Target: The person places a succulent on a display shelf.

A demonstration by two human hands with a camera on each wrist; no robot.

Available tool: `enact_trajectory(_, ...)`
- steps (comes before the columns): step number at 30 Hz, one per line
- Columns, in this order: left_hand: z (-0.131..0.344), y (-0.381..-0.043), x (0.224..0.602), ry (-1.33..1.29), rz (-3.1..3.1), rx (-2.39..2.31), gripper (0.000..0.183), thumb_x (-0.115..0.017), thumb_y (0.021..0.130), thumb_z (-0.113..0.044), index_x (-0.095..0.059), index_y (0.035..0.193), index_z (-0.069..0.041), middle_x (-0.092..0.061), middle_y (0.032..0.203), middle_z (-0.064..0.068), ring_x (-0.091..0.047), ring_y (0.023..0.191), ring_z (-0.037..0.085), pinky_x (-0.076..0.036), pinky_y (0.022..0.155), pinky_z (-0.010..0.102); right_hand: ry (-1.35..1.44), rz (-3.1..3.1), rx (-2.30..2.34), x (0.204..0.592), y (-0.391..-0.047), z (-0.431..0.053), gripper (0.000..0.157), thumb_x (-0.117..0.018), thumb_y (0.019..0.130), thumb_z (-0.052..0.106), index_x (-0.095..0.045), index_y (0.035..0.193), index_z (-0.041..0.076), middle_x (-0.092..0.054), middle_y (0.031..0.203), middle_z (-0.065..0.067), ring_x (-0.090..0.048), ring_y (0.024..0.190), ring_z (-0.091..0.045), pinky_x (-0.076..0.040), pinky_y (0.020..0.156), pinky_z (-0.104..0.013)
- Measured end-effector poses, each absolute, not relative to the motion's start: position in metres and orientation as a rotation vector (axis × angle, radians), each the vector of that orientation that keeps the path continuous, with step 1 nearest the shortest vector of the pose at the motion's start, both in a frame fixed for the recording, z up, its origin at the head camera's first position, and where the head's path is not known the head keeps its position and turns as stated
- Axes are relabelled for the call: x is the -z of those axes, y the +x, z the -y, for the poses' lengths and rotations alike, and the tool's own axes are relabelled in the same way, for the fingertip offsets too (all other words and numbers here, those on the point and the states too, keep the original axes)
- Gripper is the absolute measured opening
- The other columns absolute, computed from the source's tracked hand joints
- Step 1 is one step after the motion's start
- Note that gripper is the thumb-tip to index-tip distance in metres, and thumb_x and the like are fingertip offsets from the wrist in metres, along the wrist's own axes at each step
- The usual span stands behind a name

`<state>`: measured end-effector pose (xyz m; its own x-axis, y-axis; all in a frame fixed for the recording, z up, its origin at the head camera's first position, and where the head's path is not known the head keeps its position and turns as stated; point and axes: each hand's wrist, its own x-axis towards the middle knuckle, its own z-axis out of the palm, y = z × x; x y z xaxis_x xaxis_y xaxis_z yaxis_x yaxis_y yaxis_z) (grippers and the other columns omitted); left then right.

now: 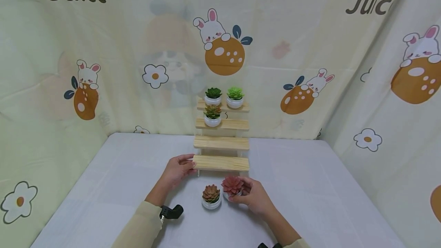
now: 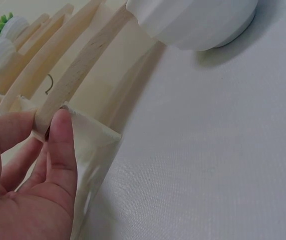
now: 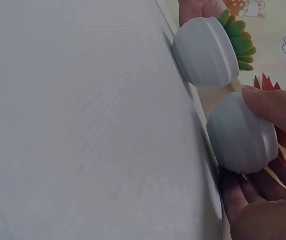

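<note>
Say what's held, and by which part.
Right hand: red plant, by its pot. Left hand: shelf, by the left end of its lowest board.

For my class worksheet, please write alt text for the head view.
The right hand grips the white pot of a red plant beside a brown plant on a white table; the left hand pinches the bottom shelf of a wooden stand. Its top two shelves hold three other plants.
</note>
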<state>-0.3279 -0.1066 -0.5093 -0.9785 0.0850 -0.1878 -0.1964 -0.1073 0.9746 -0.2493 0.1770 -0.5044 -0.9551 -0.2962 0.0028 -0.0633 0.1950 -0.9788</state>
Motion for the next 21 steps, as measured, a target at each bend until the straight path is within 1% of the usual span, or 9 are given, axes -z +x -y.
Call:
enact_trajectory(3, 0.107, -0.328, 0.510, -0.120, -1.959, -2.205, 0.041, -0.063, 0.087, -0.003, -0.055, 0.127, -0.003, -0.060, 0.110, 0.018, -0.066, 0.087, 0.021, -0.059, 0.078, 0.033, -0.348, -2.260, 1.856, 0.497, -0.247, -0.176, 0.061, -0.083, 0.066, 0.002, -0.057, 0.122, 0.001, -0.061, 0.118, -0.015, -0.062, 0.101, -0.014, -0.054, 0.084, -0.020)
enact_trajectory(7, 0.107, -0.328, 0.509, -0.120, -1.963, -2.207, 0.041, -0.064, 0.087, -0.003, -0.055, 0.127, -0.003, -0.060, 0.110, 0.018, -0.066, 0.087, 0.021, -0.059, 0.078, 0.033, -0.340, -2.261, 1.847, 0.489, -0.244, -0.175, 0.063, -0.082, 0.066, 0.002, -0.056, 0.123, -0.001, -0.062, 0.116, -0.016, -0.062, 0.099, -0.017, -0.055, 0.084, -0.024)
enact_trajectory(12, 0.106, -0.327, 0.508, -0.131, -1.975, -2.198, 0.041, -0.064, 0.087, -0.004, -0.055, 0.127, -0.004, -0.061, 0.110, 0.018, -0.066, 0.087, 0.021, -0.059, 0.078, 0.033, -0.317, -2.277, 1.853, 0.494, -0.248, -0.176, 0.064, -0.084, 0.065, 0.005, -0.058, 0.124, 0.005, -0.063, 0.117, -0.013, -0.063, 0.100, -0.016, -0.055, 0.085, -0.024)
enact_trajectory(21, 0.107, -0.326, 0.507, -0.132, -1.967, -2.199, 0.041, -0.063, 0.087, -0.003, -0.055, 0.127, -0.004, -0.061, 0.111, 0.018, -0.066, 0.088, 0.021, -0.058, 0.080, 0.035, -0.381, -2.263, 1.900, 0.496, -0.254, -0.178, 0.064, -0.085, 0.064, 0.008, -0.059, 0.122, 0.013, -0.063, 0.117, -0.010, -0.064, 0.100, -0.018, -0.056, 0.082, -0.025)
